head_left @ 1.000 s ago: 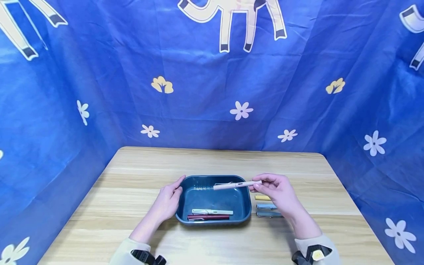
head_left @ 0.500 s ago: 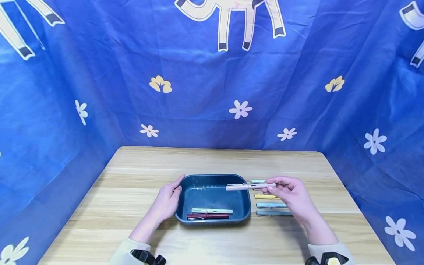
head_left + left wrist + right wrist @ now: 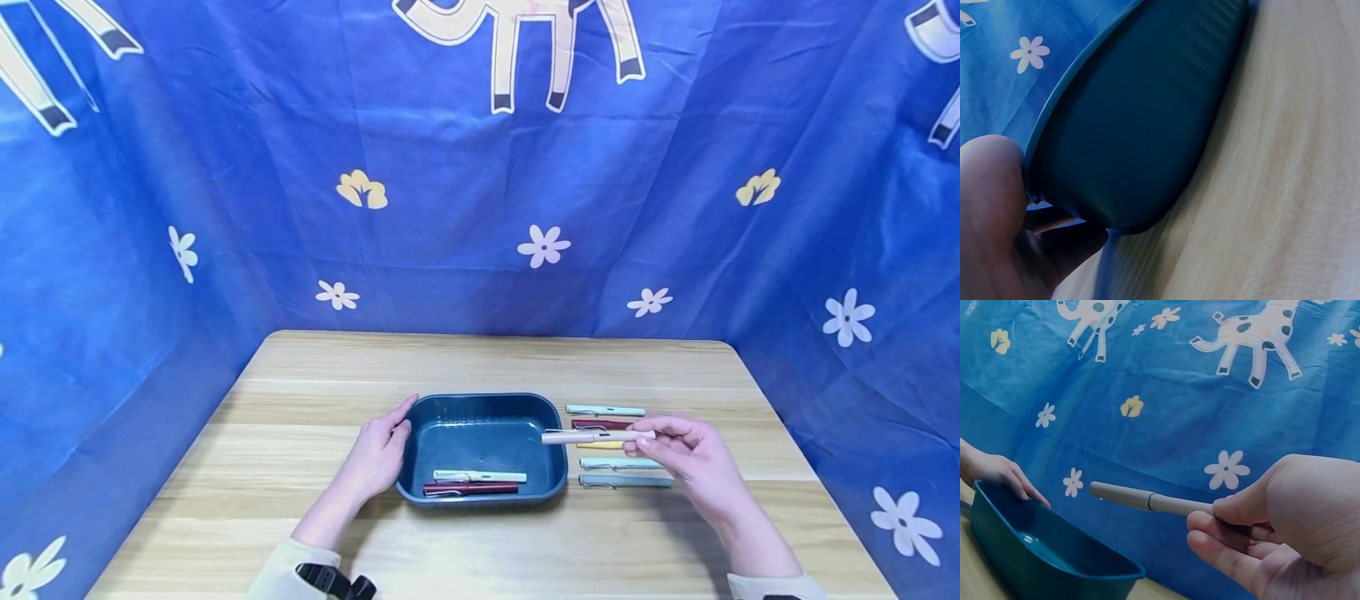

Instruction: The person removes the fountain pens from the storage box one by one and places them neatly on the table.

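Note:
My right hand [image 3: 686, 454] pinches a pale pinkish-grey capped pen [image 3: 581, 437] by one end, between thumb and fingers. The pen is held level, its clip end overlapping the box's right rim in the head view. A dark teal plastic box [image 3: 480, 450] stands on the table. My left hand [image 3: 378, 454] grips its left end, with the thumb [image 3: 994, 181] at the rim and fingers lower on the outside wall. Inside, along the near side, lie a whitish pen [image 3: 487, 477] and a dark red pen [image 3: 480, 489].
Right of the box lies a column of pens: mint [image 3: 611, 411], dark red [image 3: 592, 424], yellow [image 3: 596, 445], light blue [image 3: 618, 463] and grey-blue [image 3: 630, 481]. The wooden table [image 3: 480, 550] ends at a blue printed curtain [image 3: 450, 267] at the back and sides.
My right hand has carried the pinkish-grey pen rightward and slightly nearer, from over the box toward the pens on the table, uncovering more of them. The left hand and box have stayed put.

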Available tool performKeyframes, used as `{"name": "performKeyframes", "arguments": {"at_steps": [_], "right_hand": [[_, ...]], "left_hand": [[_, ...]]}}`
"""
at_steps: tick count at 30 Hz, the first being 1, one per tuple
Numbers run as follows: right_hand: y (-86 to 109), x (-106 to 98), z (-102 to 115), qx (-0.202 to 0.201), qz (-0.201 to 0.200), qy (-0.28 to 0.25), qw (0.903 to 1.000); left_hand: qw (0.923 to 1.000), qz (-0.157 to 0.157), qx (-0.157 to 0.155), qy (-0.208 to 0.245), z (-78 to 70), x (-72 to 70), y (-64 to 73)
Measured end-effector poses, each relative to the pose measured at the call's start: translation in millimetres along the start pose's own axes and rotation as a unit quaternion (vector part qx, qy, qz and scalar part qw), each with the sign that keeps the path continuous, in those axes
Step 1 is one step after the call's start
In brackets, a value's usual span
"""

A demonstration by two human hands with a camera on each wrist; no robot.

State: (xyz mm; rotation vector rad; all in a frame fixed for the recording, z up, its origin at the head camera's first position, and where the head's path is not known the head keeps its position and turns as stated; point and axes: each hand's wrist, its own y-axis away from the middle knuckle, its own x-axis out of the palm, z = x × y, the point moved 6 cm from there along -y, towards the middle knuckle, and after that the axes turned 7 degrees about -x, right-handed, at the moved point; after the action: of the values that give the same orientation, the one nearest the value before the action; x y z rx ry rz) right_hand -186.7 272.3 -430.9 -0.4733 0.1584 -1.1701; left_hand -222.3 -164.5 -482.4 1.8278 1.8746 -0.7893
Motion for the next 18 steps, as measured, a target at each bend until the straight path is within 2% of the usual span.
{"name": "performKeyframes", "arguments": {"at_steps": [13,18], "right_hand": [[34.1,-29.3,-2.1,0.03,-0.021,-0.002,0.9993],[46.5,-38.0,-7.7,0.046,-0.024,0.008,0.9986]], "left_hand": [[0.9999,0.003,-0.014,0.007,-1.0,-0.3,0.4],[0.9999,0.003,-0.009,0.003,-0.3,0.1,0.7]]}}
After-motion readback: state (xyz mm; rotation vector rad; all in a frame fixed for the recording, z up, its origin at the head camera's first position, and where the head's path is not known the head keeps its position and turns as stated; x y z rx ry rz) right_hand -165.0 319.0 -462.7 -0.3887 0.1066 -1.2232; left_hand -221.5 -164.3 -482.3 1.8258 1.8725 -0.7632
